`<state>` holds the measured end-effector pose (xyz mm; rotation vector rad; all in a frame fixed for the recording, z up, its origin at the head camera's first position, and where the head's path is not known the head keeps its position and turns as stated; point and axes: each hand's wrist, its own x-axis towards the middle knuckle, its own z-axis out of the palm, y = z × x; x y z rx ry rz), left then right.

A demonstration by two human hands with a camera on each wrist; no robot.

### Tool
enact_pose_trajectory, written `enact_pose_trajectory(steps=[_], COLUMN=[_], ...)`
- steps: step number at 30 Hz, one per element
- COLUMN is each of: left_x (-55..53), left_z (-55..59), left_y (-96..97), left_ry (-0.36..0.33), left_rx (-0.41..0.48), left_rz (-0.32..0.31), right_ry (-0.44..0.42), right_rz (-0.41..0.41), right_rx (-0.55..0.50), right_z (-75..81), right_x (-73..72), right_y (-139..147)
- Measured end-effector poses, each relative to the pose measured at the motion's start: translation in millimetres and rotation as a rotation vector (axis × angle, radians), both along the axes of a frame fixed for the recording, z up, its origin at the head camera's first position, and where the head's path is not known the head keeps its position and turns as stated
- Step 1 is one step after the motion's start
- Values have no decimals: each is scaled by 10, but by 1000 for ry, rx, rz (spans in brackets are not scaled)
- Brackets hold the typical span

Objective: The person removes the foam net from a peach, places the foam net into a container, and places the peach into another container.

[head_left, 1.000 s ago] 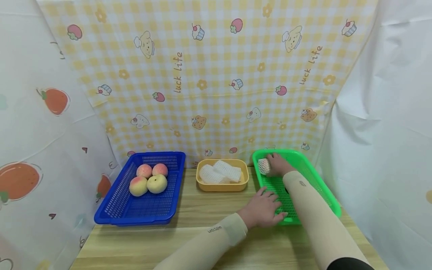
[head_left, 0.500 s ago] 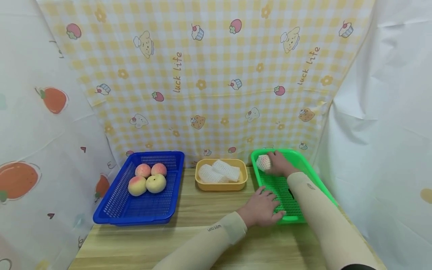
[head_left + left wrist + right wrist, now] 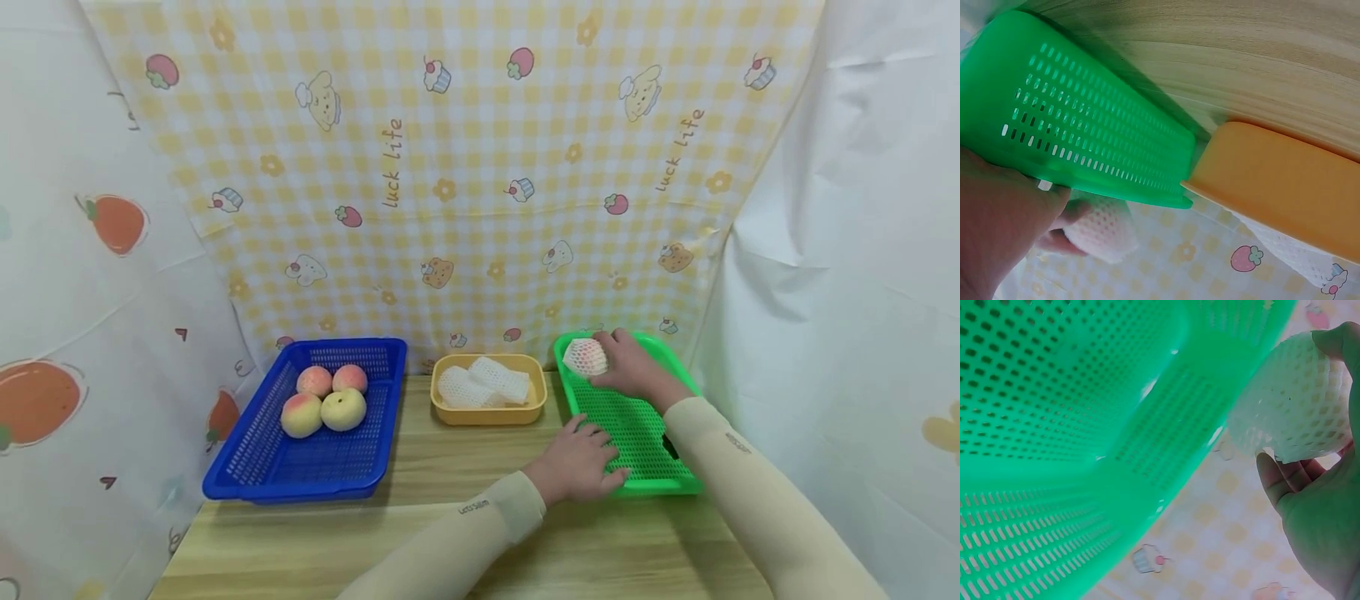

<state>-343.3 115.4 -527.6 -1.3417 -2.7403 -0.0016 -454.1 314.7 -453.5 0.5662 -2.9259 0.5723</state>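
A peach in a white foam net [image 3: 586,357] is held up by my right hand [image 3: 632,367] at the far left corner of the green basket [image 3: 633,429]. From the right wrist view, thumb and fingertips grip the netted peach [image 3: 1297,400] from opposite sides, near the basket's rim. My left hand [image 3: 576,464] lies at the near left edge of the basket, its fingers spread over the rim. The left wrist view shows this hand [image 3: 1004,219] against the basket wall [image 3: 1091,119]; part of its fingers is hidden there.
A blue basket [image 3: 315,479] with several peaches [image 3: 343,408] stands at the left. Between the baskets, a small yellow-orange tray [image 3: 491,417] holds white foam nets [image 3: 472,387]. A checked cloth [image 3: 450,208] hangs behind the wooden table [image 3: 442,475]. Something dark [image 3: 670,447] shows beside the right sleeve.
My right hand has lifted the netted peach from inside the green basket towards its far left rim. The right forearm has swung outward to the right. My left hand has stayed put.
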Motion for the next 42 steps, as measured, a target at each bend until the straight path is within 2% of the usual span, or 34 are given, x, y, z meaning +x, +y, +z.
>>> enact_pose_trajectory(steps=[7,12,19,22,25,30,33,38,42], left_x=[5,15,37,69,145,337,413,451,417], left_z=[3,24,-1,19,80,237,324,475,584], left_y=[-6,-5,-2,-21,-110,-466,-750,-1289,-1699], left_ry=[12,15,19,23,35,33,-9,-143,-161], left_rx=[9,-3,-7,1,28,146,264,502,672], left_rz=[-3,-3,11,12,-14,-80,-78,12,114], right_ry=[38,60,60,74,87,107,105,46,1], right_rz=[31,39,80,107,124,167,182,212,237], right_rx=[-34,-57,-72,-85,-86,-83,-73,-75,-90], right_z=[81,134,173,196,234,272,264,235,221], right_x=[226,355,501,559,620,692,726,812,889], right_y=[-129,-204,-343,-403,-467,-599,-690,-851,-992])
